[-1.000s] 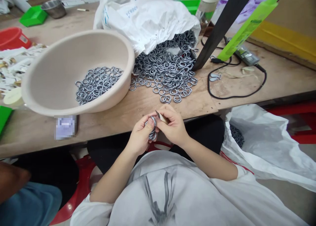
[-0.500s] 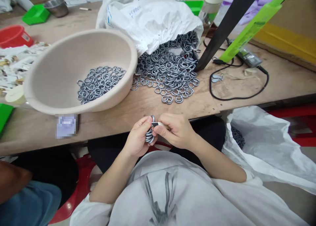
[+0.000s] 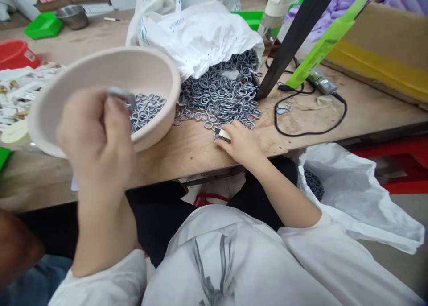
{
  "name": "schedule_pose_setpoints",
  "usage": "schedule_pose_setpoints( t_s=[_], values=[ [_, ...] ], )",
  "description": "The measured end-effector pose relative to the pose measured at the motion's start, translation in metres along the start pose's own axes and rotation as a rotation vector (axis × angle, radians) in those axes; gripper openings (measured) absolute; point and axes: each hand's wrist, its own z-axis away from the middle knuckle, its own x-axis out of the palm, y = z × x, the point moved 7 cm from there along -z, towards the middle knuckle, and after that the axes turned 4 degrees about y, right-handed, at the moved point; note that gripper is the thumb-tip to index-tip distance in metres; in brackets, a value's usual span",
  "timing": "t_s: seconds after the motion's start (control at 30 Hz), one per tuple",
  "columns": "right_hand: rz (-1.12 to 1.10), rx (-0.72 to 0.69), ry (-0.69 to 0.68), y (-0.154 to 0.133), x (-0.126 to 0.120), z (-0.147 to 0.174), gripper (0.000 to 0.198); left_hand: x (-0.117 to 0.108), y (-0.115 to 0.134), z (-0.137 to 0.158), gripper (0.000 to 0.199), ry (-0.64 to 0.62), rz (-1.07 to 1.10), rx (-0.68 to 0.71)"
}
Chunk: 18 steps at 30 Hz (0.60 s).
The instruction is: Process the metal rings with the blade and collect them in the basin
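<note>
My left hand (image 3: 100,132), smeared by motion, is raised over the near side of a beige basin (image 3: 43,118). Its fingers are closed, and shiny metal rings (image 3: 122,95) stick out at the thumb side; how many is hidden. Inside the basin lies a heap of grey metal rings (image 3: 147,112). On the table edge, my right hand (image 3: 242,143) pinches a small flat dark piece with a white strip (image 3: 223,134), perhaps a blade. Just beyond its fingers spreads a larger pile of rings (image 3: 227,94), spilling from a white sack (image 3: 207,34).
A dark upright bar (image 3: 294,43) and a lime-green strip (image 3: 321,49) stand right of the pile, near a black cable (image 3: 310,134). An open white bag (image 3: 351,181) with rings hangs at right. Another person's arm (image 3: 20,239) is at lower left.
My left hand has left my right hand and moved up and left over the basin with rings. My right hand has shifted forward to the pile, still holding the flat piece.
</note>
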Motion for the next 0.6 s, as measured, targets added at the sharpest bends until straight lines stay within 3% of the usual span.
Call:
schedule_pose_setpoints(
  t_s=[0.03, 0.07, 0.17, 0.23, 0.3, 0.33, 0.37, 0.4, 0.47, 0.53, 0.6],
  values=[
    [0.046, -0.006, -0.029, -0.001, 0.003, -0.003, 0.03, 0.0, -0.005, -0.02, 0.023, -0.003, -0.222, 0.071],
    [0.073, -0.013, -0.053, -0.002, 0.006, -0.006, 0.026, 0.006, -0.017, -0.036, 0.024, -0.083, -0.384, 0.047],
    [0.068, -0.008, -0.052, 0.0, 0.01, -0.014, 0.019, 0.017, -0.041, -0.058, 0.029, -0.18, -0.625, 0.009],
    [-0.041, 0.016, 0.002, 0.004, 0.007, -0.015, 0.015, 0.02, -0.03, -0.046, 0.034, -0.11, -0.581, 0.13],
    [-0.316, 0.041, 0.062, 0.007, 0.002, -0.012, 0.015, 0.023, -0.005, -0.015, 0.027, -0.026, -0.398, 0.302],
    [-0.514, 0.052, 0.068, 0.006, 0.001, -0.009, 0.018, 0.028, 0.006, 0.004, 0.02, -0.031, -0.263, 0.356],
    [-0.73, 0.068, 0.054, 0.004, 0.002, -0.004, 0.023, 0.039, 0.012, 0.024, 0.019, -0.125, -0.108, 0.335],
    [-0.938, 0.09, 0.02, -0.001, 0.004, 0.001, 0.028, 0.057, 0.012, 0.043, 0.023, -0.312, 0.044, 0.241],
    [-1.267, 0.14, -0.071, -0.014, 0.01, 0.014, 0.036, 0.092, 0.003, 0.08, 0.034, -0.582, 0.335, -0.095],
    [-1.451, 0.186, -0.159, -0.027, 0.018, 0.026, 0.04, 0.121, -0.006, 0.113, 0.047, -0.774, 0.643, -0.471],
    [-1.53, 0.225, -0.239, -0.037, 0.025, 0.036, 0.041, 0.138, -0.008, 0.137, 0.052, -0.874, 0.915, -0.79]
  ],
)
